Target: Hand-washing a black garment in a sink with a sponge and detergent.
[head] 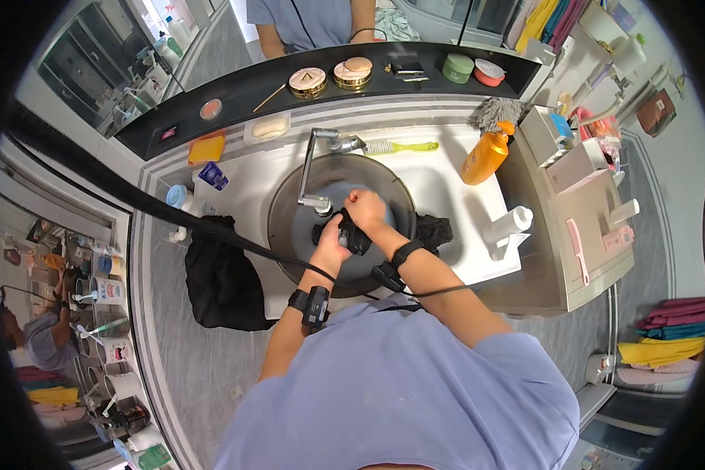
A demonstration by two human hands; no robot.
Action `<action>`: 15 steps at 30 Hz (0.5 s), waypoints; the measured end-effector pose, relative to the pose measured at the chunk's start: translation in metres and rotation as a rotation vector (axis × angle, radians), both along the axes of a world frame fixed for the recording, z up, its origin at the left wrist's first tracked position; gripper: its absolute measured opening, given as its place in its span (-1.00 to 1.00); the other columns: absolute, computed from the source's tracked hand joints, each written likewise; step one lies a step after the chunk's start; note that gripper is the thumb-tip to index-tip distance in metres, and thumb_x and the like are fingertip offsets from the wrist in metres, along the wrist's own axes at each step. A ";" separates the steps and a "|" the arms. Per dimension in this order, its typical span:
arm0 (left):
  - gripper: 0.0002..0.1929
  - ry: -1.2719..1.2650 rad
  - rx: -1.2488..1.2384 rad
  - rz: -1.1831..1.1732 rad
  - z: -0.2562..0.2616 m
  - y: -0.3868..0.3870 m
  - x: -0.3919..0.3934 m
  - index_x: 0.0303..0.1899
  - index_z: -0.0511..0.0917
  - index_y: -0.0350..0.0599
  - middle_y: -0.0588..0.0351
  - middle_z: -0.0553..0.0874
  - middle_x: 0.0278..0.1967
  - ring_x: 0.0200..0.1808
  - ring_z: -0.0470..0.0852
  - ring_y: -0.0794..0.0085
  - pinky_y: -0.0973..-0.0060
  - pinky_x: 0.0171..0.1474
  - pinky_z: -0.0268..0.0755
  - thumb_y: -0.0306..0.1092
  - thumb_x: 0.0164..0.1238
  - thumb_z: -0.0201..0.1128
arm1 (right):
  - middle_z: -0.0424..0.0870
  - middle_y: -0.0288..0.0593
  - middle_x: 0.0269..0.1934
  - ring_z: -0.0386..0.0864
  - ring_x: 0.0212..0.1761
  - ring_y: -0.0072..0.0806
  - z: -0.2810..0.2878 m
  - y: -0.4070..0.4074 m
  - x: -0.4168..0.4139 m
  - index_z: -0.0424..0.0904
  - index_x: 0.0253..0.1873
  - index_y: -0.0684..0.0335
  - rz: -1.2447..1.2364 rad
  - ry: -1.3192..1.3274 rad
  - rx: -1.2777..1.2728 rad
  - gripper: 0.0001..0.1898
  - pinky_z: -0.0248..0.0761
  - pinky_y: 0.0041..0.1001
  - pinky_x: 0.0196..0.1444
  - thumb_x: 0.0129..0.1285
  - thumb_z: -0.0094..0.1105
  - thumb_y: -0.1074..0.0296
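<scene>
A wet black cloth is bunched up over a round basin of greyish water, below the chrome faucet. My left hand grips the cloth from the left side, with a little foam near the thumb. My right hand is closed in a fist at the cloth's upper right, clenched on part of it. Another dark wet cloth lies on the white sink just right of the basin. A black garment hangs over the sink's left edge.
An orange pump bottle, a white bottle and a green-handled brush stand or lie on the sink. Jars and compacts line the black shelf. A beige cabinet adjoins at right. A black cable crosses from the left.
</scene>
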State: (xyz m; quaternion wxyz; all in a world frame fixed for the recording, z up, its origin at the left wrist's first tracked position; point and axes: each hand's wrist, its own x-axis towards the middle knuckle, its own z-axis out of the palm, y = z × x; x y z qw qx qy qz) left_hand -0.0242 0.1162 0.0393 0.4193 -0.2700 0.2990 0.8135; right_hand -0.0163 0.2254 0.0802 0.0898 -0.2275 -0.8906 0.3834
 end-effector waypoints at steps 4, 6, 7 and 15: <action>-0.75 0.015 0.040 -0.078 -0.002 0.003 -0.008 -0.11 0.54 -0.12 0.04 0.69 -0.16 -0.14 0.67 0.18 0.16 -0.03 0.52 -0.20 0.31 0.08 | 0.63 0.03 -0.47 0.58 -0.36 -0.01 -0.003 0.007 0.007 0.53 -0.47 0.20 -0.022 0.039 -0.011 -0.83 0.43 -0.17 -0.31 0.08 0.14 0.25; -0.73 0.012 0.090 -0.120 -0.003 0.003 -0.016 -0.11 0.54 -0.15 0.02 0.68 -0.13 -0.09 0.66 0.18 0.13 0.02 0.49 -0.19 0.32 0.08 | 0.56 0.04 -0.53 0.55 -0.41 -0.01 -0.003 0.013 0.012 0.46 -0.51 0.21 -0.067 0.108 -0.003 -0.75 0.40 -0.21 -0.37 0.09 0.19 0.18; -0.72 0.008 0.140 -0.164 0.007 0.007 -0.018 -0.10 0.53 -0.18 0.00 0.66 -0.10 -0.04 0.64 0.18 0.11 0.07 0.46 -0.18 0.32 0.08 | 0.56 0.04 -0.53 0.55 -0.41 -0.01 0.000 0.014 0.014 0.46 -0.51 0.21 -0.078 0.101 -0.007 -0.75 0.40 -0.21 -0.37 0.09 0.19 0.18; -0.69 1.070 -0.115 0.012 -0.018 -0.009 -0.001 -0.18 0.56 -0.14 0.05 0.69 -0.22 -0.21 0.67 0.25 0.26 -0.07 0.53 -0.11 0.34 0.00 | 0.55 -0.09 -0.53 0.54 -0.45 -0.10 0.053 -0.029 0.060 0.38 -0.59 0.14 0.617 0.210 0.020 -0.74 0.34 -0.21 -0.42 0.03 0.24 0.21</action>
